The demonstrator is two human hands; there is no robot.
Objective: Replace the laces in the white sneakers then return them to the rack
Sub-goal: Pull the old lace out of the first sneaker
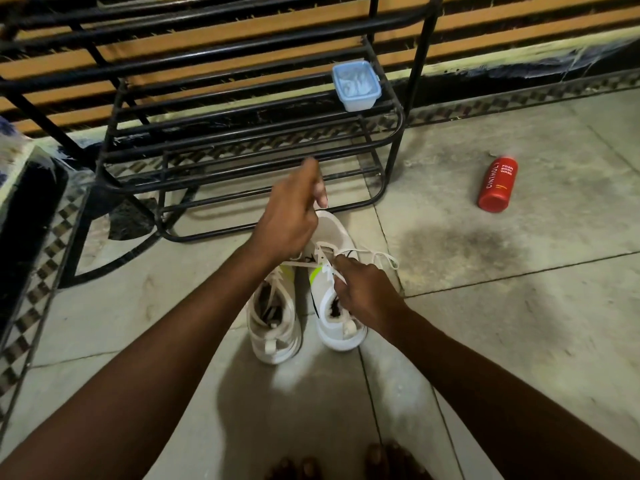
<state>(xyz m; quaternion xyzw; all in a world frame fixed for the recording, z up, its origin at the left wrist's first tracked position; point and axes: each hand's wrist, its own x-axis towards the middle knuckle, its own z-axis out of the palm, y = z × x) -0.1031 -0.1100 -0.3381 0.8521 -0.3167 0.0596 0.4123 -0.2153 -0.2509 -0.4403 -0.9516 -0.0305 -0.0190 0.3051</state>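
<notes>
single head cam, wide-angle, looks forward and steeply down at the floor (519, 323), hands (287, 216) close in, rack (242, 140) just beyond.

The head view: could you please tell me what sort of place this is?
Probably a corner of a home, perhaps an entryway: a black metal shoe rack stands on a tiled floor, white sneakers sit before it, and a red body wash bottle lies nearby.

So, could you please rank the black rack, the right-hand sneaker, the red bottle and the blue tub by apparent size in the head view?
1. black rack, by far.
2. right-hand sneaker.
3. red bottle and blue tub look about alike; the tub sits farther back, so I won't rank them.
</notes>
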